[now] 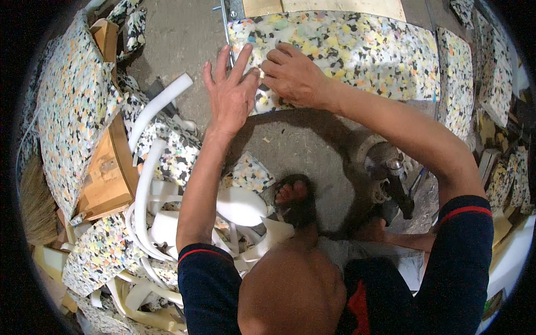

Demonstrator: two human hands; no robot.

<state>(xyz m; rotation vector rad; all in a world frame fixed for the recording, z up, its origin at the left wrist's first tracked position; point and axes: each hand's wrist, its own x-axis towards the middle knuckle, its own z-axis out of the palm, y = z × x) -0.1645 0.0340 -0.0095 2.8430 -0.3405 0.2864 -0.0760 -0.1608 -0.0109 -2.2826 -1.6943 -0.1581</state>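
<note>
A speckled multicoloured foam sheet (368, 53) lies flat on the floor in front of me. A thin metal strip (226, 25) runs along its left edge and passes under the fingers of my left hand (230, 95). That hand is open, its fingers spread over the strip and the corner of the sheet. Close beside its thumb, my right hand (296, 77) rests over the left part of the sheet with curled, closed fingers. Whatever those fingers may hold is hidden.
White curved foam strips (146, 184) and speckled scraps (103, 254) pile up on my left, beside a wooden box (106, 173) and a broom (38, 195). A dark-handled tool with a metal head (393, 173) lies right of my foot (293, 195). More foam pieces (456, 78) stand farther right.
</note>
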